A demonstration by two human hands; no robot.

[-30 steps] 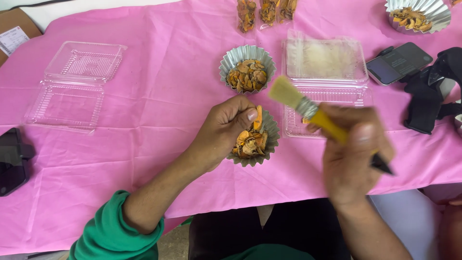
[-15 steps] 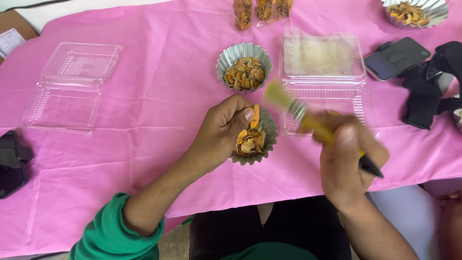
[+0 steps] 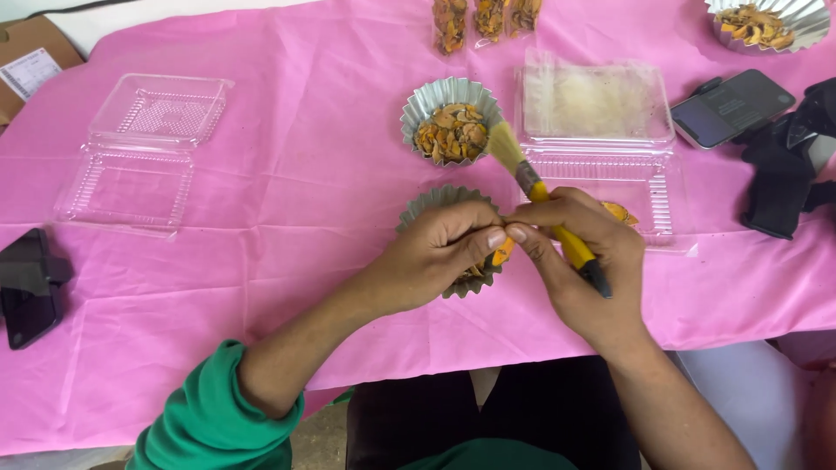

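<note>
Both hands meet over the near fluted foil cup (image 3: 427, 204), low centre of the pink tablecloth (image 3: 287, 183). The left hand (image 3: 435, 252) pinches an orange-brown dried piece (image 3: 502, 252) between thumb and forefinger, right above that cup, and covers most of what lies inside. The right hand (image 3: 579, 261) is closed round a yellow-handled brush (image 3: 544, 202), pale bristles angled up and away, its fingertips touching the same piece from the other side.

Just beyond the bristles sits a second foil cup (image 3: 451, 126), heaped with orange and tan dried pieces. To its right, an open clear clamshell box (image 3: 601, 148): the far half shows something pale and fibrous, the near half is mostly bare, with one orange piece (image 3: 620, 211) peeking past the right hand. At the far edge, three small clear bags (image 3: 483, 19) of the same dried bits, and a larger foil dish (image 3: 766, 22) of them in the far right corner.

Well off to the left lies another clear clamshell box (image 3: 144, 152), open and empty. A dark phone (image 3: 731, 106) and black straps (image 3: 788, 165) lie right; a black device (image 3: 30, 287) rests at the left edge. A cardboard box (image 3: 35, 61) sits beyond the cloth's far left corner.
</note>
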